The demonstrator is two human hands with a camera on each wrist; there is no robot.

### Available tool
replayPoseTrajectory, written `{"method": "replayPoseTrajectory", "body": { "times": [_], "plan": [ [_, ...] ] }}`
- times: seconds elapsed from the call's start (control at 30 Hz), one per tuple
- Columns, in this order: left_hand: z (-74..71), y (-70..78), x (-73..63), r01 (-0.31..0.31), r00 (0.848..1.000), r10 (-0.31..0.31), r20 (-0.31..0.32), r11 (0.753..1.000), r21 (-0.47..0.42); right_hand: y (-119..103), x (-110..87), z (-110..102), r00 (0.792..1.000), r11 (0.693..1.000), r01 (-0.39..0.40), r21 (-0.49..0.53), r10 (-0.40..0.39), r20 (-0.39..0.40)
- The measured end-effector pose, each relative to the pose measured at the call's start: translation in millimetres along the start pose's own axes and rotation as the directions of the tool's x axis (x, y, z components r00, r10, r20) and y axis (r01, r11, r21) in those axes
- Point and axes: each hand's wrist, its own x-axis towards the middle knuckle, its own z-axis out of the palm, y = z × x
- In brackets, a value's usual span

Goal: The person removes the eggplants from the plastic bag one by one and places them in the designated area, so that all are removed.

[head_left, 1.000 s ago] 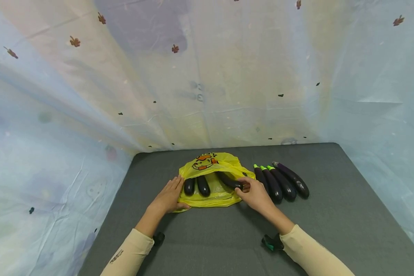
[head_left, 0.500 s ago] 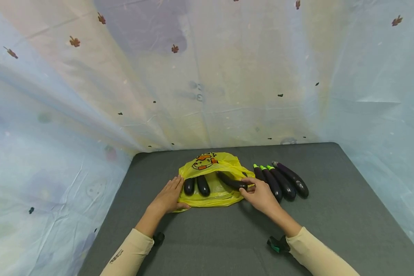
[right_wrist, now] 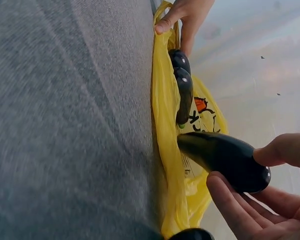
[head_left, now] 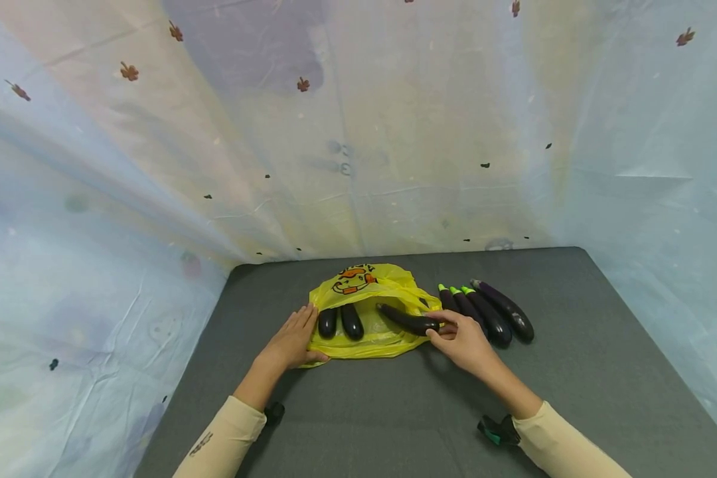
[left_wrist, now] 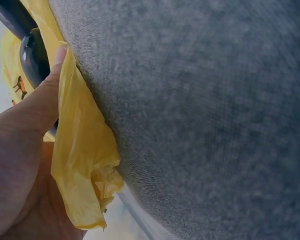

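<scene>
A yellow plastic bag point(head_left: 367, 350) lies on its side, its mouth facing me. My left hand point(head_left: 293, 337) rests at the bag's left edge, fingers straight, its thumb against the lower rim; the left wrist view shows yellow film point(left_wrist: 87, 145) beside that thumb. Between my right thumb and fingers is the blunt end of a dark eggplant point(head_left: 407, 320). My right hand point(head_left: 463, 340) holds it at the right of the mouth, the narrow end pointing inward. Two more eggplants, one point(head_left: 327, 324) beside the other point(head_left: 352, 322), lie inside at the left.
Right of the bag several eggplants lie in a slanted row, the outermost eggplant point(head_left: 508, 309) farthest right; my right hand partly covers the nearer ones. All rests on a grey cloth-covered table point(head_left: 370, 418). A pale patterned curtain point(head_left: 358, 166) hangs behind and at the sides.
My right hand has moved right with the eggplant, and more of its narrow end shows out from under the bag's upper layer. The left hand has stayed in place.
</scene>
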Motion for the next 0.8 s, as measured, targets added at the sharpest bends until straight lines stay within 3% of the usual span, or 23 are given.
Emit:
{"method": "replayPoseTrajectory", "body": {
  "times": [0.8],
  "plan": [
    [-0.3, -0.7, 0.3, -0.006, 1.000, 0.006, 0.008, 1.000, 0.004, 9, -21.4, -45, 0.999, 0.998, 0.050, 0.033, -0.050, -0.003]
  ]
}}
